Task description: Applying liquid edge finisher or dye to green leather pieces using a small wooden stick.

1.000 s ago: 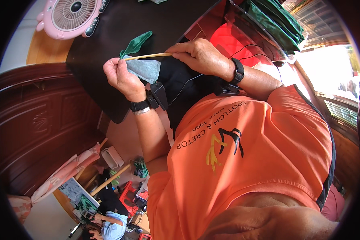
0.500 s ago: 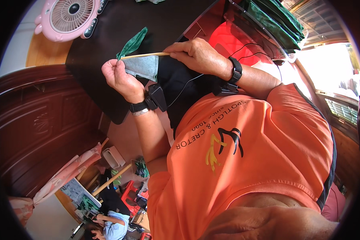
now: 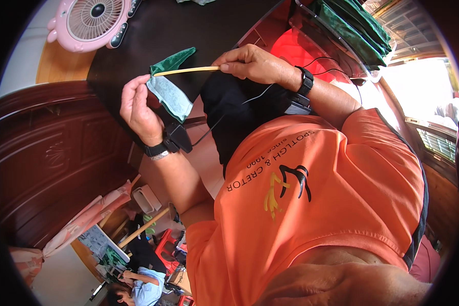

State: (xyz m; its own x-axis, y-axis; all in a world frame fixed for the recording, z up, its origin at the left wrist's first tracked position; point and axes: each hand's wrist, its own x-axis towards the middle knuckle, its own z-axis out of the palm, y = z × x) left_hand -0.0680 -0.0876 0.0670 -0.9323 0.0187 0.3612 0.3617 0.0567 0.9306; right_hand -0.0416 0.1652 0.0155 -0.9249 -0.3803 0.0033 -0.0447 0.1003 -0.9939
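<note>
A piece of green velvet fabric (image 3: pixel 173 61) with a pale grey-green backing hangs from the fingertips of my left hand (image 3: pixel 140 109), which pinch it at one corner. My right hand (image 3: pixel 247 64) grips one end of a thin, light wooden stick (image 3: pixel 188 70). The stick's other end touches the fabric beside my left fingertips. One flap of the cloth points up behind the stick, and another drops below it with its pale side showing. Both hands are raised over my lap, near the edge of a dark table (image 3: pixel 153 30).
A pink fan (image 3: pixel 94 20) stands on the table at the far left. Folded green velvet (image 3: pixel 352 30) is piled on a clear rack at the right, above a red stool (image 3: pixel 293 48). Carved dark wood panelling (image 3: pixel 46 143) lines the left. Another person (image 3: pixel 145 288) works at the lower left.
My left hand has shifted slightly left and its fingers have straightened a little. The fabric has swung, its lower flap now hanging more steeply. My right hand has moved slightly right with the stick.
</note>
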